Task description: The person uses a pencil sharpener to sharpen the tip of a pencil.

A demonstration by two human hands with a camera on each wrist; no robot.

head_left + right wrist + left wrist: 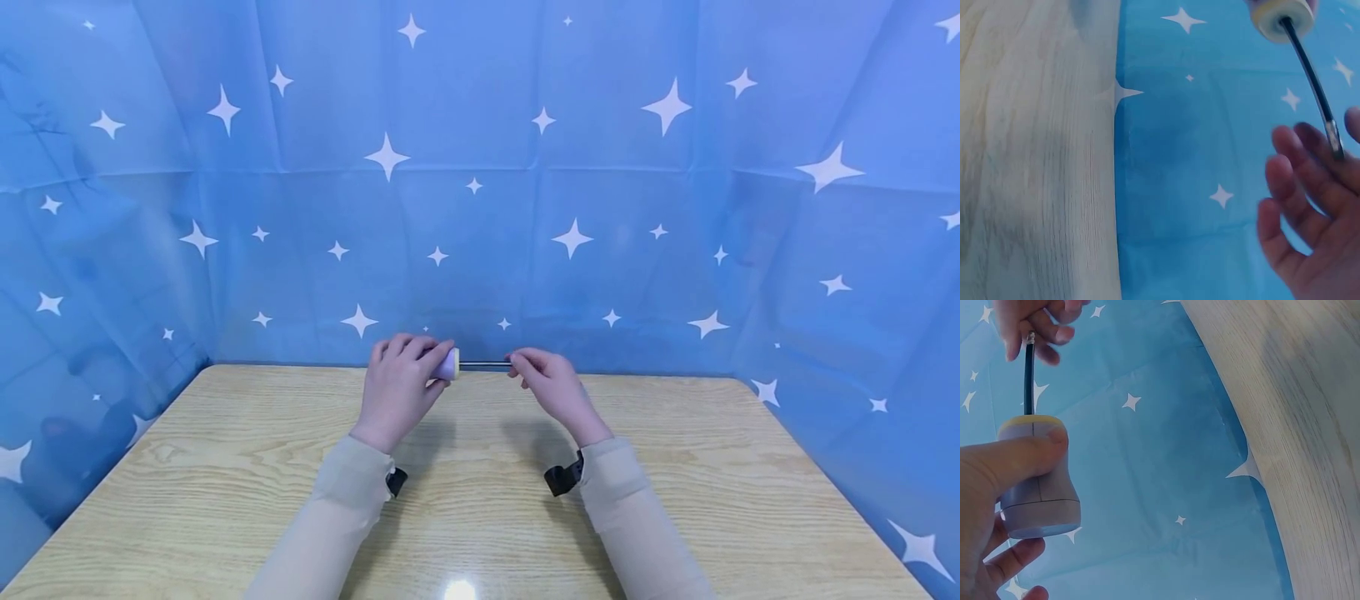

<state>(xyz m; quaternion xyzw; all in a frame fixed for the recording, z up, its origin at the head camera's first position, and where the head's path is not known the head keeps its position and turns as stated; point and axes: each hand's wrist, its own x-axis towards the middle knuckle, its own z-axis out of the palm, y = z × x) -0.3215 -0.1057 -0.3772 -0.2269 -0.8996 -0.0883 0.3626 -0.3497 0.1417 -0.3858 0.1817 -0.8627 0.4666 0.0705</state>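
My left hand (pixel 397 392) grips a purple, waisted pencil sharpener (pixel 1041 481) with a yellow rim, the thumb pressed along its side. A dark pencil (pixel 1029 381) stands with one end inside the sharpener's rim. At its other end is a silver metal band (pixel 1333 134). The right hand (pixel 551 385) has thumb and index finger about that banded end, its other fingers loosely bent beside it. Both hands hold the sharpener and pencil in one level line above the table's far edge in the head view.
A pale wooden table (pixel 480 517) spreads below the forearms. Behind and beside it hangs a blue cloth (pixel 480 208) with white stars. Black camera mounts (pixel 564 477) sit at both wrists, below light sleeves (pixel 637 517).
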